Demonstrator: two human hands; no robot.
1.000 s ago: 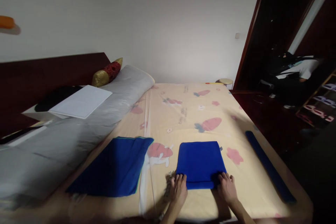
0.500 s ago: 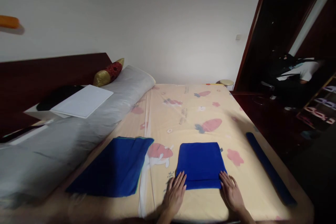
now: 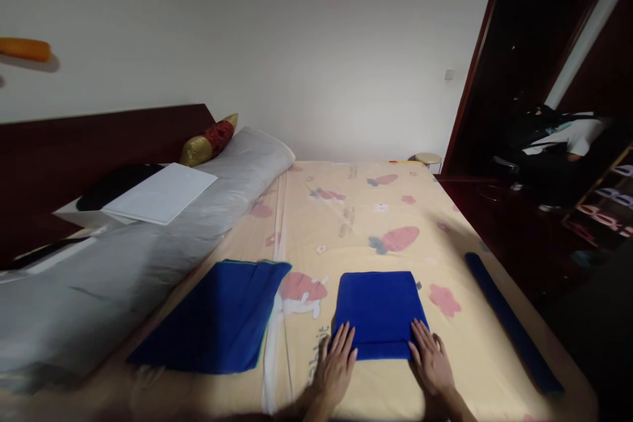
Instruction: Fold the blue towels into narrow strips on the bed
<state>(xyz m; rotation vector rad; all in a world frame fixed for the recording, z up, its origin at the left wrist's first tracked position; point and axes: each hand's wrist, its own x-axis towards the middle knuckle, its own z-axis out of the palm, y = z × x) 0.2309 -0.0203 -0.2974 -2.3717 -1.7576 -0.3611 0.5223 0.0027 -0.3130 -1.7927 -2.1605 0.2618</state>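
Observation:
A blue cloth (image 3: 380, 306), folded into a near square, lies flat on the patterned bed sheet (image 3: 346, 231). Its near edge shows a narrow folded strip. My left hand (image 3: 337, 359) rests flat with fingers stretched on the cloth's near left corner. On the near right corner lies my right hand (image 3: 432, 357), palm down with the fingers out. Left of them a second, darker blue cloth (image 3: 212, 316) is spread on the bed. A long rolled blue cloth (image 3: 512, 323) lies along the bed's right side.
A grey cushion roll (image 3: 198, 224) runs along the headboard (image 3: 99, 138), bearing a white board (image 3: 163, 192) and a red-gold pillow (image 3: 210, 142). A stool (image 3: 428, 159) stands beyond the bed. At right, a bent-over person (image 3: 568, 135) is near a shoe rack (image 3: 606, 191).
My right hand has shifted slightly inward over the strip at the near edge. My left hand stays at its corner. The view has tilted a little; the cloths lie as before.

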